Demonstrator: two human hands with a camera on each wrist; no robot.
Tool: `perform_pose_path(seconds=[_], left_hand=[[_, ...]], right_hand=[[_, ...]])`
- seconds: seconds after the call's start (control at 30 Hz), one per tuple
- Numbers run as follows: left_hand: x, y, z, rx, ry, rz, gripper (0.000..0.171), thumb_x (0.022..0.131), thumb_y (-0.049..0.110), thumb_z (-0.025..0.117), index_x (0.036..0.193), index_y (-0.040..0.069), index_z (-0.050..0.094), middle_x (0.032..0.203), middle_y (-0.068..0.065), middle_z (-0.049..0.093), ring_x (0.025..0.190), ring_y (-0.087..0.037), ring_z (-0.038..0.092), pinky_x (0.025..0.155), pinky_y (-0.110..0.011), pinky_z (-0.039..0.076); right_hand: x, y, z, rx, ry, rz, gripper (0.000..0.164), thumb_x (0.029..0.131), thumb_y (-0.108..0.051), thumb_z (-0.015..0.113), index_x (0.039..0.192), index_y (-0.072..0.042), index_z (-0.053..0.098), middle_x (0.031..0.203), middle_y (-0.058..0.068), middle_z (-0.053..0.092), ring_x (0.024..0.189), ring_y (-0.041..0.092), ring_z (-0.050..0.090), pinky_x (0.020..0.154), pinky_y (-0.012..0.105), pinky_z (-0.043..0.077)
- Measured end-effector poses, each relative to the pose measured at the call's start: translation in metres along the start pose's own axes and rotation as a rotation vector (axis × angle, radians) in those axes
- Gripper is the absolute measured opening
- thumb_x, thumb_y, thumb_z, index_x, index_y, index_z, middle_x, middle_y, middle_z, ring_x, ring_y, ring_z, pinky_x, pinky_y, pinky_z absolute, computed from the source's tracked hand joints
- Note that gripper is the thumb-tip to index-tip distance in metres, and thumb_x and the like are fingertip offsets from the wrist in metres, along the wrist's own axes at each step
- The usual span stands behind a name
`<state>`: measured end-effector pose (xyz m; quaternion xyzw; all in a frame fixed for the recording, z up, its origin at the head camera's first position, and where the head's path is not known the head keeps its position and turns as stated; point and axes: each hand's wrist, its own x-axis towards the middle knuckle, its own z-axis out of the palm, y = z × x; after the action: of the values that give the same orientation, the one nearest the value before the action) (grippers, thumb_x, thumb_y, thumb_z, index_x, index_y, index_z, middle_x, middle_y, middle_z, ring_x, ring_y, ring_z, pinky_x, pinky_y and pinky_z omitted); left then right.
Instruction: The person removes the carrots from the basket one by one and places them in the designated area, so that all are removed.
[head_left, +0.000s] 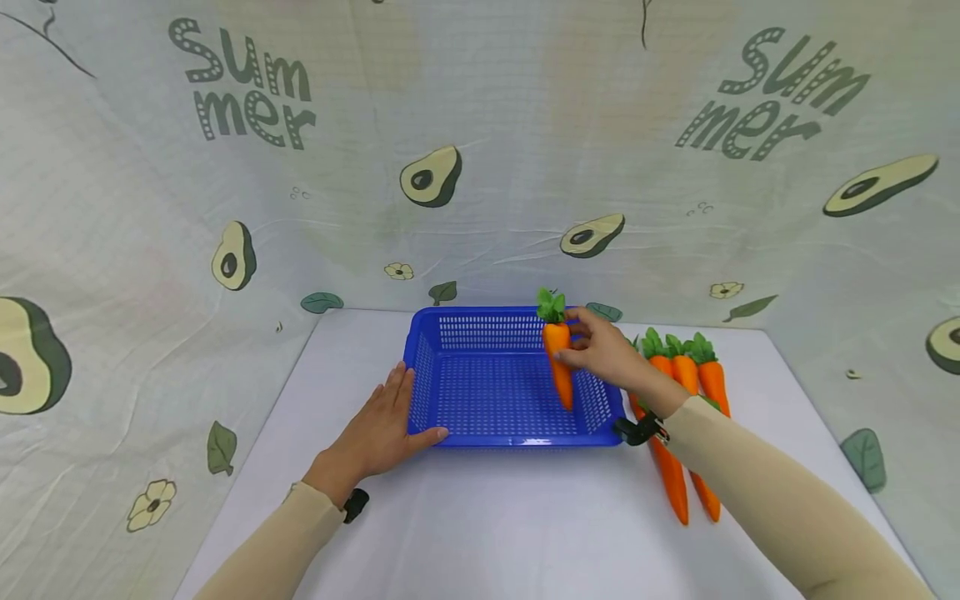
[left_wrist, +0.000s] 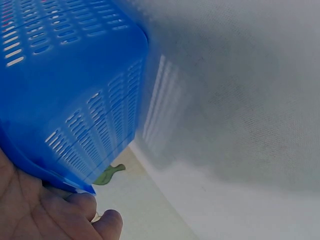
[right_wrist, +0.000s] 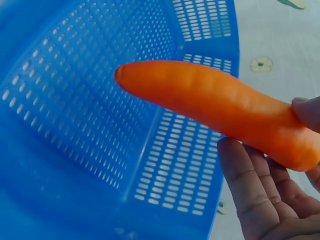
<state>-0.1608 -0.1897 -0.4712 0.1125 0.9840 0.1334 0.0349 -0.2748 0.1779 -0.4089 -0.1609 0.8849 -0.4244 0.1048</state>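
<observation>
My right hand [head_left: 606, 350] pinches an orange carrot [head_left: 558, 360] with a green leafy top, high on its body. The carrot hangs tip down over the right part of a blue plastic basket [head_left: 517, 442]. Thumb and fingertips press on opposite sides of the carrot [right_wrist: 210, 97] in the right wrist view. My left hand [head_left: 378, 429] rests at the basket's front left corner, fingers straight along the left rim and thumb over the front rim. Up close in the left wrist view, the palm and fingers [left_wrist: 75, 210] lie against the rim of the basket [left_wrist: 65, 90].
Several more carrots [head_left: 671, 483] lie right of the basket, partly hidden under my right forearm. The basket stands on a white-covered table [head_left: 480, 533]. Behind it hangs a cloth [head_left: 510, 150] printed with avocados and lettering.
</observation>
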Motion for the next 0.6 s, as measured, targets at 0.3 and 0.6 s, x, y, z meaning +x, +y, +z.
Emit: perform_pose_path(seconds=[0.3,0.6], left_hand=[[0.001,0.001,0.001,-0.016,-0.006,-0.001,0.120,0.078,0.089,0.035,0.157,0.003,0.004,0.165,-0.014,-0.002,0.152,-0.033,0.007,0.122,-0.051,0.017],[0.001,0.002,0.002,-0.030,0.001,-0.008,0.121,0.078,0.089,0.036,0.157,0.004,0.002,0.165,-0.015,-0.002,0.152,-0.035,0.009,0.122,-0.052,0.017]], right_hand=[[-0.017,0.006,-0.020,-0.068,0.112,-0.009,0.072,0.086,-0.031,0.074,0.144,-0.014,0.035,0.134,0.018,0.053,0.106,0.032,0.064,0.077,0.039,0.059],[-0.047,0.011,-0.056,-0.089,0.156,0.053,0.076,0.088,-0.032,0.072,0.148,-0.012,0.030,0.138,0.019,0.047,0.105,0.032,0.063,0.073,0.036,0.060]])
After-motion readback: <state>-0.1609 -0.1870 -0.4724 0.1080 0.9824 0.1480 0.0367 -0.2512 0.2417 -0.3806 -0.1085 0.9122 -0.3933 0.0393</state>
